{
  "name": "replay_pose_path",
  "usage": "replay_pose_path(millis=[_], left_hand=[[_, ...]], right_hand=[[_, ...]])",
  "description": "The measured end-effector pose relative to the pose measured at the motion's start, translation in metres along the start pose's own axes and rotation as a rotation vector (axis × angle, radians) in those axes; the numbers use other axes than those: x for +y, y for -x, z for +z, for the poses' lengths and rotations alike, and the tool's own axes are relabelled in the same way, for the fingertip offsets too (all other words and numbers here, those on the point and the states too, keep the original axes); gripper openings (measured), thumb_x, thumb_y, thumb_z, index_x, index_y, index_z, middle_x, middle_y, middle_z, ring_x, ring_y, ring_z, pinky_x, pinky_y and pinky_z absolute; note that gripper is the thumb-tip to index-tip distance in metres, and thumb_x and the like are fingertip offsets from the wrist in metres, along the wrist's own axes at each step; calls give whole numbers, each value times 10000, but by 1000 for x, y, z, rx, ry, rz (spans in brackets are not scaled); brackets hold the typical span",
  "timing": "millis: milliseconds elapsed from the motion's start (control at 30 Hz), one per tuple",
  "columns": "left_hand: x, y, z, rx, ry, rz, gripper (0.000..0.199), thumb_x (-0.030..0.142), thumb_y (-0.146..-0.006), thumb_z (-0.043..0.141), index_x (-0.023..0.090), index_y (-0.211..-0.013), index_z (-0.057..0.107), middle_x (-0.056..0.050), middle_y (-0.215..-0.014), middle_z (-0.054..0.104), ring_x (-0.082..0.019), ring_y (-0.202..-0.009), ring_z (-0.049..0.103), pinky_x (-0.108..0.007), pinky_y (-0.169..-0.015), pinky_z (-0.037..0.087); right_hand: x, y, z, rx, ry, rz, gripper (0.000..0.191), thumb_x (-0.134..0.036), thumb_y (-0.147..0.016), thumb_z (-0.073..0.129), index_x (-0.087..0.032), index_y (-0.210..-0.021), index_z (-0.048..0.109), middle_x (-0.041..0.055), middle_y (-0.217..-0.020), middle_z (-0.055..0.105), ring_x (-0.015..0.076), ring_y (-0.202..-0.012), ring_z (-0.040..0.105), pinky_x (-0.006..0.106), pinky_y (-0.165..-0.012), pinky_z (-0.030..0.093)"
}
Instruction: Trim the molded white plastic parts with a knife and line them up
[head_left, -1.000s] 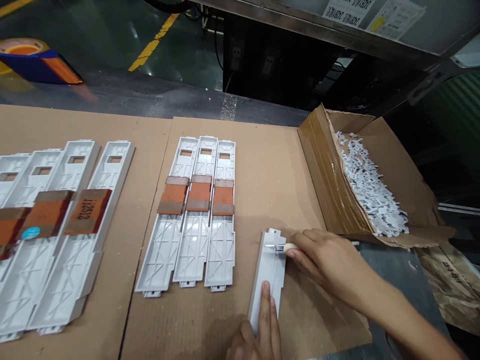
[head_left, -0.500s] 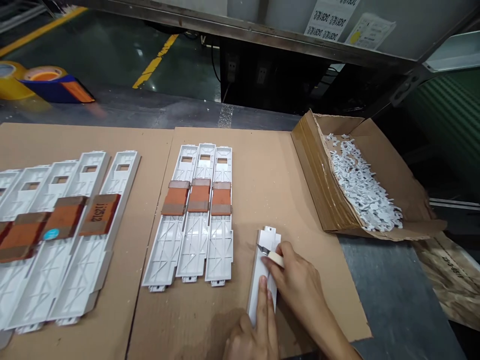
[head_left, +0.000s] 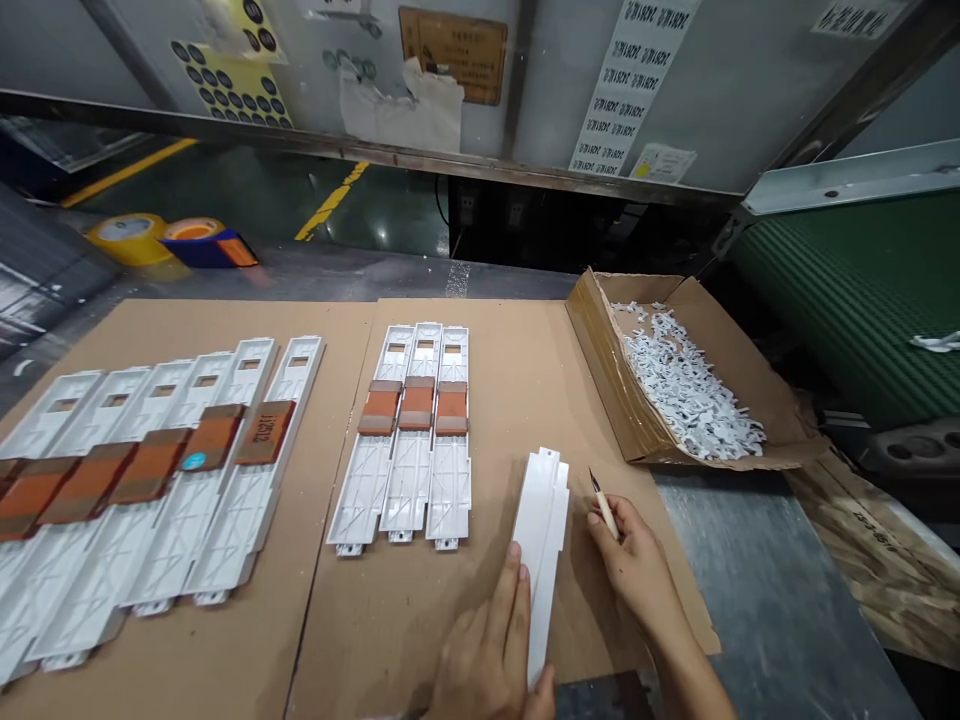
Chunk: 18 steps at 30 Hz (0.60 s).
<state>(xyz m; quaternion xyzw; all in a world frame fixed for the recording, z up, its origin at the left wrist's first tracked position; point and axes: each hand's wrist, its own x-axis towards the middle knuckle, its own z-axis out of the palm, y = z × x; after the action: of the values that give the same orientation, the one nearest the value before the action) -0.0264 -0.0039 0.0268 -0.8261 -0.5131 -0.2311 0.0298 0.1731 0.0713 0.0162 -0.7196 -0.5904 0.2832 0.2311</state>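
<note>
The work looks to be partway through: one white plastic strip (head_left: pixel 544 545) is in hand, three ribbed strips (head_left: pixel 448 490) lie side by side to its left with orange-brown blocks (head_left: pixel 452 405) across them, and a longer row of strips (head_left: pixel 225 540) farther left bears similar blocks. The heap of small white plastic scraps (head_left: pixel 690 390) in the cardboard box (head_left: pixel 611 370) suggests a good deal of trimming is done; what remains would be at least the piece in hand, though its edges show too small to tell whether any burr is left on them. That piece is over the cardboard sheet (head_left: pixel 517 380), right of the group of three and nearer the person than the box. Its long axis runs away from the person, the far end leaning slightly right, with a small tab at that end and a step in the right edge; the smooth face is up. The left hand (head_left: pixel 484 650) grips its near part, fingers along the left side and thumb by the lower right. The right hand (head_left: pixel 637 565) pinches a pale-handled craft knife (head_left: pixel 606 512) just beside the strip without touching it, its blade pointing away and a little left.
</note>
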Motion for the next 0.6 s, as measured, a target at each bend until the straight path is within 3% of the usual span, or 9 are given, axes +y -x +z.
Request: replay_pose_path(millis=[133,233,333,500,600], left_hand=[[7,7,-7,176,99,-58,483,265,-775,435,21,-1182,524,-188,-1183,589,-166,-625,601,-264,-493,458],[13,9,-16,232,102,-75,454,266,-783,439,36,-1163,533,-189,-1141,615,-160,-572,572,-270,-479,447],[16,11,-26,246,67,-51,422,265,-793,433,50,-1138,549,-185,-1107,634,-157,-558,563,-267,-478,446],[21,20,-37,217,11,-47,431,287,-800,433,60,-1147,551,-166,-1136,623,-133,-480,521,-267,-444,436],[24,26,-39,204,22,-70,476,287,-791,434,68,-1205,517,-154,-1187,595,-152,-543,581,-270,-470,457]], right_hand=[[15,9,3,97,63,-18,291,-359,-875,365,-182,-1062,500,67,-931,637,208,-809,604,304,-699,470],[17,15,11,179,139,-74,345,-290,-872,323,-140,-1137,486,120,-1006,590,253,-914,553,373,-773,453],[12,21,21,252,223,-145,380,-208,-857,300,-90,-1173,476,149,-979,545,281,-934,493,428,-812,421],[7,30,29,292,346,-253,363,-108,-817,363,-108,-1156,492,136,-983,522,269,-901,457,432,-827,402],[9,33,31,303,403,-296,368,-67,-805,366,-108,-1146,498,146,-1028,512,266,-918,446,422,-827,401]])
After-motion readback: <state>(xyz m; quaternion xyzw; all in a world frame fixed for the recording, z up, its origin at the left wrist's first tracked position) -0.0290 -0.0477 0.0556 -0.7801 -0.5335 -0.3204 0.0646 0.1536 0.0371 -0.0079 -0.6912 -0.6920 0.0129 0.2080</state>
